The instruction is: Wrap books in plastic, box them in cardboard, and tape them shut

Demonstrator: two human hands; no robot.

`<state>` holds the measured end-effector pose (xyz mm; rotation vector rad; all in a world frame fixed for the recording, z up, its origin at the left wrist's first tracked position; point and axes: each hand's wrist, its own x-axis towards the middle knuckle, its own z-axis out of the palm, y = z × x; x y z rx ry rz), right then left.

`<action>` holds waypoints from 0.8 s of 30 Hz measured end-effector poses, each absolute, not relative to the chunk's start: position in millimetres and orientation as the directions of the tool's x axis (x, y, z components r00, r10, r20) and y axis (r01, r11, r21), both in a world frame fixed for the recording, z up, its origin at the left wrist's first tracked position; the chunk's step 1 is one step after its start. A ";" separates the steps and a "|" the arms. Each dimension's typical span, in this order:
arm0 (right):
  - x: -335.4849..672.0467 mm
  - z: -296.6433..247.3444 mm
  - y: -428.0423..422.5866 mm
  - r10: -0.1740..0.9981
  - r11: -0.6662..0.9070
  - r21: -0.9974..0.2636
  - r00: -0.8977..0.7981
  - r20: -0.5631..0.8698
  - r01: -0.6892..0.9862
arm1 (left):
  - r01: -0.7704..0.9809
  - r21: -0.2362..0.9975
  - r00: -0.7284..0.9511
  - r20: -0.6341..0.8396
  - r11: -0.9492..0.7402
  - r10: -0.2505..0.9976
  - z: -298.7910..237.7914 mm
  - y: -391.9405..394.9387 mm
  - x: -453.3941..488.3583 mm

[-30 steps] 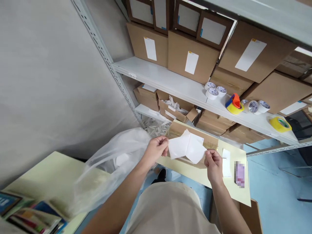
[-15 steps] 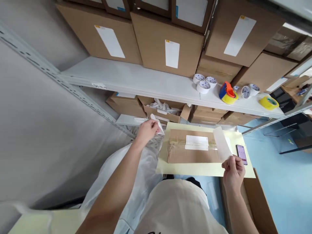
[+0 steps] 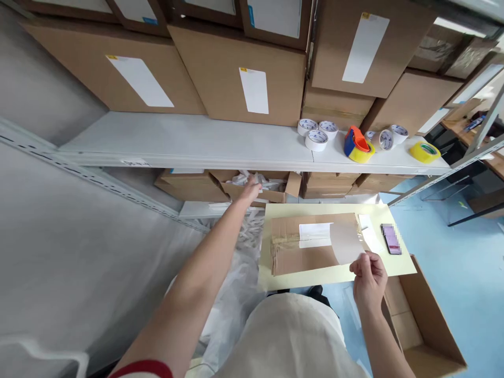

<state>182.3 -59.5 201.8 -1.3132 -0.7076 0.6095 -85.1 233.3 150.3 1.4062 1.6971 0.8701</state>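
My right hand [image 3: 369,273] is closed, pinching the corner of a white label sheet [image 3: 346,243] between thumb and fingers. The sheet hangs over the right part of a taped cardboard box [image 3: 303,260]. On that box's top is a white label [image 3: 314,235], partly covered by the sheet. My left hand [image 3: 251,190] reaches to an open carton [image 3: 271,195] on the lower shelf, which is filled with crumpled white paper strips [image 3: 275,185]. Its fingers are small and blurred against the paper, so whether they hold anything is unclear.
The taped box lies on a pale yellow board [image 3: 283,282], with a phone [image 3: 390,239] and a white paper [image 3: 368,231] at its right. Tape rolls [image 3: 316,140] and a tape dispenser [image 3: 357,145] sit on the shelf above. An open cardboard box [image 3: 427,320] stands on the floor.
My left hand has moved forward and slightly right from above the scraps to the open carton; the white paper piece it held no longer shows clearly. My right hand has shifted slightly left with the sheet.
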 end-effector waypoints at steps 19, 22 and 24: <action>141.8 202.5 -43.9 0.967 0.088 -0.985 0.251 0.049 -0.147 | 0.550 0.408 0.293 0.723 -0.729 0.626 208.1 -8.0 5.5; 154.8 203.7 -52.1 0.983 0.153 -0.987 0.108 0.147 -0.049 | 0.477 0.552 0.250 0.662 -0.685 0.707 207.0 -10.5 8.1; 167.4 202.6 -57.9 0.969 0.203 -0.973 0.121 0.216 0.109 | 0.374 0.762 0.165 0.506 -0.529 0.846 207.5 -11.0 10.3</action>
